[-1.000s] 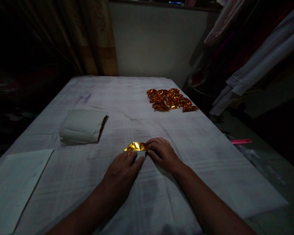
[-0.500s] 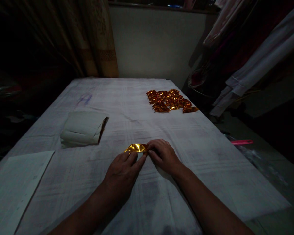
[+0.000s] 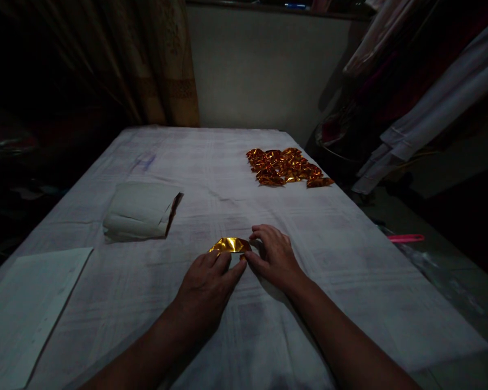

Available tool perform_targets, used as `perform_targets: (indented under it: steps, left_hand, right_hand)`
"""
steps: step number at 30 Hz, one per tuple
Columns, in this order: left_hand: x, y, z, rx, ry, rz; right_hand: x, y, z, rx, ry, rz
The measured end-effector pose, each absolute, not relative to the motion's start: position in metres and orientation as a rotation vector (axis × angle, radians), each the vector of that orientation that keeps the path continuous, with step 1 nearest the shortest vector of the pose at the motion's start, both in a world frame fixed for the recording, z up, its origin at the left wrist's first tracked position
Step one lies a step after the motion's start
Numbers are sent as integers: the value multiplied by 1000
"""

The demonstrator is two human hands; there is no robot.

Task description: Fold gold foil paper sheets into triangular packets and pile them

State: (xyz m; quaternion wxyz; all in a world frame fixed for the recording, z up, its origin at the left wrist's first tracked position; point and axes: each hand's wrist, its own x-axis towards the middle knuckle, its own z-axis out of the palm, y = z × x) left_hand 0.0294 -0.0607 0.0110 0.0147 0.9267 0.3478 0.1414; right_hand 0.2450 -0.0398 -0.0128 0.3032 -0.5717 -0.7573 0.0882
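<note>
A small folded piece of gold foil paper (image 3: 229, 245) lies on the white cloth-covered table (image 3: 333, 238) in front of me. My left hand (image 3: 206, 286) lies flat with its fingertips pressing the foil's near edge. My right hand (image 3: 273, 257) touches the foil's right end with thumb and fingers curled. A heap of several folded gold foil pieces (image 3: 288, 166) rests at the far right of the table.
A stack of white-backed sheets (image 3: 140, 211) sits left of centre. A large white sheet (image 3: 26, 303) lies at the near left corner. A curtain (image 3: 162, 65) hangs behind the table, clothes (image 3: 423, 92) hang at right, and a pink object (image 3: 405, 238) lies beyond the right edge.
The foil piece looks folded a little shorter. My right hand's fingers have lifted and spread slightly at its right end. My left hand stays pressing it.
</note>
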Motion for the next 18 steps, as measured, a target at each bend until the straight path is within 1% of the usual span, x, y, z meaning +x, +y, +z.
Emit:
perform_targets:
  steps: [13, 18]
  left_hand:
    - [27, -59, 8, 2897, 1053, 494]
    - [27, -60, 8, 2878, 1066, 448]
  right_hand:
    - [241, -40, -12, -1590, -1994, 271]
    - [247, -39, -13, -1555, -1973, 335]
